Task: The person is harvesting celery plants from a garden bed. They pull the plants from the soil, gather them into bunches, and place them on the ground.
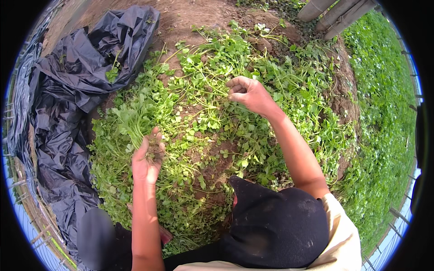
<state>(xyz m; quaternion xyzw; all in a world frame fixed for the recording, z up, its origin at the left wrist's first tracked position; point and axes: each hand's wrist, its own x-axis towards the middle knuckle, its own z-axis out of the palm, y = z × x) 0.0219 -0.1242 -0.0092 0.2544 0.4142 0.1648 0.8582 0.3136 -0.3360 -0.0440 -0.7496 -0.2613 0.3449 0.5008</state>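
Observation:
My left hand [145, 162], palm up, holds a bunch of leafy green seedlings [134, 123] that look like celery or parsley. Their leaves point up and away from me, and a clump of soil-covered roots [155, 150] lies against the fingers. Further off and to the right, my right hand [252, 96] is over loose plants [210, 84], its thumb and fingers curled. Thin stems meet the thumb tip; whether they are pinched is unclear. More uprooted plants lie spread in a thick layer on brown soil around both hands.
Crumpled black plastic sheeting [71, 135] runs along the left. Bamboo or wooden posts [334, 17] stand at the top right. A green planted bed [379, 101] stretches along the right. My dark-clothed knees [278, 227] are close below.

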